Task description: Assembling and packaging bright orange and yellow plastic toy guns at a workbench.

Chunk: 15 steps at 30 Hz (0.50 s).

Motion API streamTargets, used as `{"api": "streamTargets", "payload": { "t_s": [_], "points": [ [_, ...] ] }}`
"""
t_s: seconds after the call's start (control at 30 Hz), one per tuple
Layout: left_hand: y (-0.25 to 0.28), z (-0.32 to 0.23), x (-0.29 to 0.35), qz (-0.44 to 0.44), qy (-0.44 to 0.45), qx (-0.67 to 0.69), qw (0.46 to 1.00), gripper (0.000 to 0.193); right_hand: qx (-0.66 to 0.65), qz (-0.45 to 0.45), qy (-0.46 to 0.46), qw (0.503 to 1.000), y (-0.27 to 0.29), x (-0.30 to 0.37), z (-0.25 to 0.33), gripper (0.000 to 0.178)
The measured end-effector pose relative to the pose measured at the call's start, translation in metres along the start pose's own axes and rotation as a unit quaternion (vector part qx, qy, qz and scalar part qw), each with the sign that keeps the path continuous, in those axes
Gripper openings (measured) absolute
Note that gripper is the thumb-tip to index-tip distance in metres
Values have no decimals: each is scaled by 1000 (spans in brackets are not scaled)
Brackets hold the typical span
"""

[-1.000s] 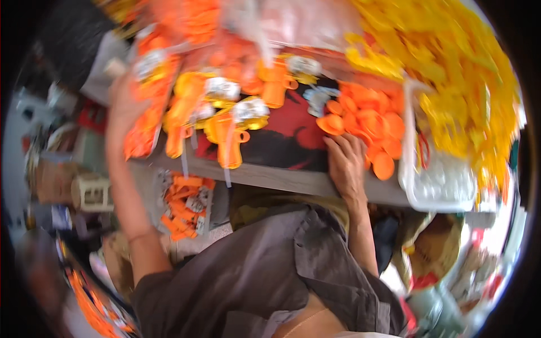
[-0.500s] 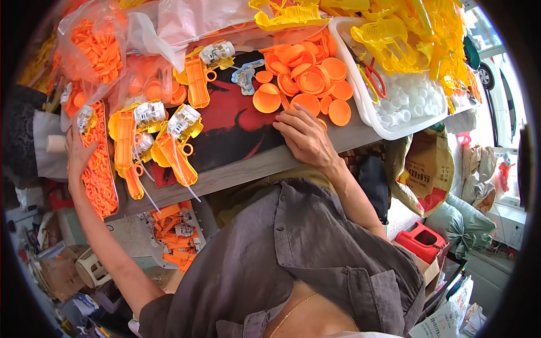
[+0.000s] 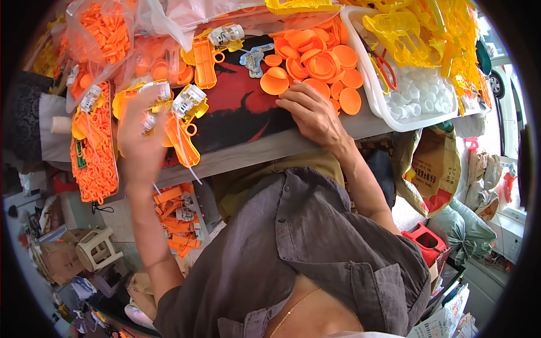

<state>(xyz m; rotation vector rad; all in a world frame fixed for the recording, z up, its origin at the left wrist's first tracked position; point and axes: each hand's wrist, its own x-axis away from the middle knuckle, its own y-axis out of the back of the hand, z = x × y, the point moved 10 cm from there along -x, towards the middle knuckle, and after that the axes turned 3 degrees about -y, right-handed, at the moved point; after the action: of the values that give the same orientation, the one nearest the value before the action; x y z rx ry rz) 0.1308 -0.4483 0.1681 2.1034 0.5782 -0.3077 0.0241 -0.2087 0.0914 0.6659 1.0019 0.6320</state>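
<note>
Blurred by motion, my left hand is over the left part of the table, covering part of a toy gun half in orange and yellow with a white mechanism; its fingers cannot be made out. Right beside it lies a similar toy gun half with a thin white strip. Another toy gun half rests on the orange rings in a long tray, away from the hand. My right hand lies on the table's near edge, fingers loosely bent, next to a pile of orange round cups. Nothing shows in it.
A white bin holds small white caps, red-handled scissors and yellow frames. One more toy gun half and a blue card lie farther back. Clear bags of orange parts stand left. Below is a box of orange parts.
My left hand has left the tray of rings and moved right over the toy gun halves, leaving one on the rings. My right hand's fingers have bent slightly. The view has shifted a little.
</note>
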Motion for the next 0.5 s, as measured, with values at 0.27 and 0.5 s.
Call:
{"api": "streamTargets", "payload": {
  "t_s": [0.27, 0.5],
  "points": [
    [-162, -65, 12, 152, -175, -13, 973, 79, 92, -156, -188, 965, 38, 95, 12, 48],
    [-223, -89, 21, 153, -172, 15, 973, 102, 148, -27, -359, 921, 24, 101, -23, 92]
  ]
}}
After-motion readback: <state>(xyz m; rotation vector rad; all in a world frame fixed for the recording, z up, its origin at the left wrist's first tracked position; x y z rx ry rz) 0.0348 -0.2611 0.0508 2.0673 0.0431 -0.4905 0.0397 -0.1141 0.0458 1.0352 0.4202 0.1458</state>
